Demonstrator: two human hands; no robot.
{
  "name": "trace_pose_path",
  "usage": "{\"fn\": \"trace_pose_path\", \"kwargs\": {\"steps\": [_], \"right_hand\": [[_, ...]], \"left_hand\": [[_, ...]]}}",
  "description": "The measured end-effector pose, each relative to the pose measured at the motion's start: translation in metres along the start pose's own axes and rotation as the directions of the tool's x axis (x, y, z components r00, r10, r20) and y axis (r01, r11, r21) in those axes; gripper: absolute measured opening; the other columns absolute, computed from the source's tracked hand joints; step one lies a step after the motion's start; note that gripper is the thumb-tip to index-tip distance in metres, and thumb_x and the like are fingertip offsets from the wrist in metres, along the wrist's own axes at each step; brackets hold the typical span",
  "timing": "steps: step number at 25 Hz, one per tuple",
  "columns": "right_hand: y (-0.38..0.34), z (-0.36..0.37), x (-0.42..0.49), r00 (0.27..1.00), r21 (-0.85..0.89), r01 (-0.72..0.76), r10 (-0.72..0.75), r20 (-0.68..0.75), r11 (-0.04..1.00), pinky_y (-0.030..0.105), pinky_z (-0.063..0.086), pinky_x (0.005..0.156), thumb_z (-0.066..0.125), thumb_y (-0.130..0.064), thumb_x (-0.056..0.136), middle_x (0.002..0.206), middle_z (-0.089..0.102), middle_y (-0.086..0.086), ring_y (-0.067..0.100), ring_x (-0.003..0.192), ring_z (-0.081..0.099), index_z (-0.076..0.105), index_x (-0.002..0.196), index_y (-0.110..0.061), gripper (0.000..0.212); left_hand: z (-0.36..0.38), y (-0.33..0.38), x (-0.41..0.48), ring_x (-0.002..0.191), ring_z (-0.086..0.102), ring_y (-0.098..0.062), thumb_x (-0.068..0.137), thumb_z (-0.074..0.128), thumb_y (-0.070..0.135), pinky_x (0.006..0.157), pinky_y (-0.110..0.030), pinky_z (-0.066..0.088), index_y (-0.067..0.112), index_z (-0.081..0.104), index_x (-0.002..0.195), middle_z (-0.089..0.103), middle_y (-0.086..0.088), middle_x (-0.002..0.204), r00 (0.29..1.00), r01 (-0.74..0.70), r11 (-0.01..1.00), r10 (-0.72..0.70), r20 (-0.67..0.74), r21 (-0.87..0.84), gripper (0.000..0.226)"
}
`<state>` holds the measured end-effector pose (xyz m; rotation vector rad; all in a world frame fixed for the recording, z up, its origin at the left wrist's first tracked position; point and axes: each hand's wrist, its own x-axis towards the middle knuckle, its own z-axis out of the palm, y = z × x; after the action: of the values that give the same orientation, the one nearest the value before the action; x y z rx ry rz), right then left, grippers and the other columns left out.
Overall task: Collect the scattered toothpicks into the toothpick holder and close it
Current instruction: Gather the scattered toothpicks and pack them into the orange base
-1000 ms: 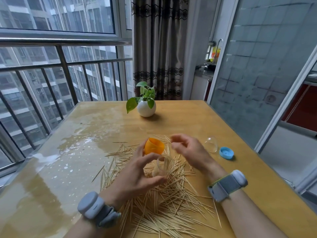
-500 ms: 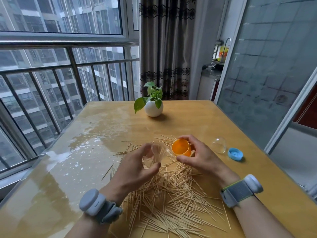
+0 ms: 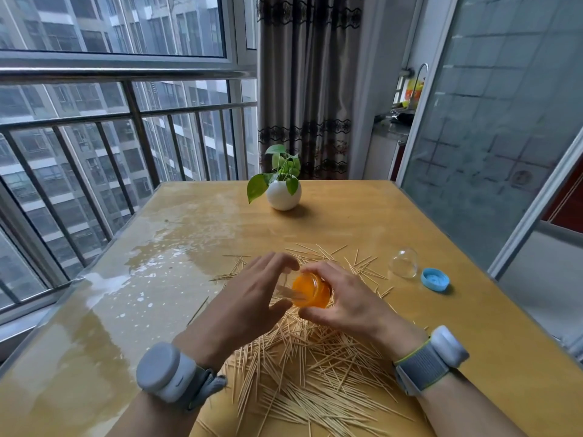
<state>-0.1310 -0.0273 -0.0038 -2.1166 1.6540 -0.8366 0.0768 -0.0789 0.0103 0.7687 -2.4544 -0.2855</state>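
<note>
- We see the orange holder part [image 3: 310, 293] held above the counter [image 3: 347, 222], over the far end of the toothpick pile, between the two hands.
- The right hand [image 3: 347, 305] grips the orange holder part, thumb under it and fingers curled over its top. Its open mouth faces the left hand.
- We see a clear holder part [image 3: 285, 287] at that mouth, faint and hard to make out, with a few toothpicks showing inside it.
- The left hand [image 3: 249, 305] pinches the clear holder part, thumb below and fingers arched above.
- We cannot tell if the two holder parts are joined or just touching.
- Scattered toothpicks [image 3: 309, 367] lie in a loose heap on the counter under and in front of both hands. Thinner strays reach toward the far side and the left.
- A clear dome [image 3: 404, 263] lies on the counter to the right of the hands, apart from the pile.
- A blue cap [image 3: 435, 279] sits just beside the dome, open side up.
- We note a grey band on each wrist: left band [image 3: 170, 372], right band [image 3: 432, 357].
- A small plant in a round white pot [image 3: 283, 197] stands upright at the far middle of the counter, well apart from the pile.
- The counter's left side has a pale blotchy sheen.
- Beyond the counter we see a window railing [image 3: 126, 121] on the left and a patterned curtain [image 3: 307, 89] behind the plant.
</note>
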Motion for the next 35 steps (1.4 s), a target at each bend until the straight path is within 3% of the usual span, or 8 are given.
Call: {"fn": "trace_pose_path", "kwargs": {"steps": [5,11,15,20,25,28,32,35], "right_hand": [[-0.006,0.002,-0.002,0.999,0.095,0.009,-0.006,-0.036,0.995,0.015,0.046,0.080,0.077,-0.046,0.076,0.113,0.057,-0.014,0.001,0.098,0.056,0.050,0.128,-0.031,0.060],[-0.005,0.000,-0.005,0.998,0.160,-0.039,0.045,-0.035,0.986,0.012,0.044,0.071,0.079,-0.039,0.079,0.101,0.059,-0.015,0.000,0.085,0.057,0.050,0.123,-0.027,0.053],[-0.002,-0.001,-0.005,0.996,0.141,-0.079,0.085,-0.039,0.987,0.012,0.045,0.074,0.078,-0.044,0.078,0.103,0.056,-0.018,0.002,0.092,0.058,0.047,0.123,-0.031,0.057],[0.001,-0.002,-0.005,0.993,0.150,-0.089,0.100,-0.066,0.985,0.013,0.048,0.074,0.078,-0.043,0.078,0.105,0.056,-0.013,0.004,0.093,0.058,0.049,0.124,-0.028,0.056],[0.002,-0.003,-0.005,0.990,0.135,-0.119,0.127,-0.056,0.984,0.019,0.051,0.077,0.074,-0.051,0.076,0.110,0.055,-0.008,0.012,0.097,0.058,0.047,0.123,-0.028,0.059],[0.005,-0.016,-0.007,0.976,-0.002,-0.208,0.208,-0.059,0.978,0.025,0.053,0.078,0.072,-0.050,0.081,0.114,0.053,-0.005,0.017,0.098,0.058,0.044,0.125,-0.026,0.057],[0.022,-0.060,-0.023,0.840,-0.125,-0.532,0.503,-0.206,0.837,0.037,0.052,0.079,0.067,-0.051,0.080,0.107,0.059,-0.003,0.019,0.091,0.059,0.045,0.117,-0.024,0.051],[0.035,-0.084,-0.040,0.694,-0.220,-0.720,0.678,-0.242,0.658,0.035,0.046,0.082,0.066,-0.048,0.081,0.120,0.059,0.007,0.026,0.105,0.057,0.040,0.130,-0.019,0.063]], "left_hand": [[-0.005,-0.001,-0.002,0.120,0.042,-0.003,0.085,0.075,0.022,0.099,-0.019,0.039,0.034,0.042,0.132,0.041,0.011,0.136,0.999,-0.032,0.997,0.030,-0.032,-0.069,0.059],[-0.009,-0.013,-0.006,0.104,0.053,0.003,0.081,0.077,0.025,0.084,-0.005,0.039,0.034,0.045,0.122,0.058,0.014,0.115,0.991,0.061,0.976,-0.085,-0.107,-0.210,0.053],[-0.005,-0.021,-0.005,0.097,0.058,-0.001,0.077,0.080,0.022,0.078,-0.007,0.041,0.026,0.045,0.110,0.062,0.007,0.106,0.968,0.157,0.942,-0.206,-0.143,-0.295,0.049],[0.000,-0.027,-0.004,0.090,0.065,-0.004,0.082,0.078,0.022,0.080,-0.016,0.053,0.022,0.052,0.132,0.065,0.011,0.112,0.953,0.183,0.930,-0.247,-0.173,-0.320,0.057],[-0.005,-0.043,-0.006,0.083,0.067,-0.017,0.086,0.072,0.035,0.069,-0.029,0.053,0.019,0.050,0.117,0.064,0.001,0.106,0.840,0.428,0.865,-0.488,-0.237,-0.263,0.041],[0.000,-0.037,-0.006,0.082,0.065,-0.013,0.084,0.073,0.038,0.071,-0.033,0.054,0.021,0.052,0.110,0.066,0.002,0.099,0.862,0.394,0.882,-0.452,-0.228,-0.259,0.038],[0.016,-0.021,-0.001,0.087,0.066,-0.010,0.077,0.072,0.051,0.078,-0.036,0.056,0.022,0.058,0.111,0.068,0.007,0.100,0.915,0.335,0.909,-0.377,-0.144,-0.249,0.047],[0.026,-0.006,0.007,0.091,0.065,-0.009,0.077,0.074,0.047,0.080,-0.033,0.054,0.023,0.059,0.113,0.068,0.008,0.103,0.936,0.298,0.924,-0.332,-0.118,-0.238,0.046]]}}
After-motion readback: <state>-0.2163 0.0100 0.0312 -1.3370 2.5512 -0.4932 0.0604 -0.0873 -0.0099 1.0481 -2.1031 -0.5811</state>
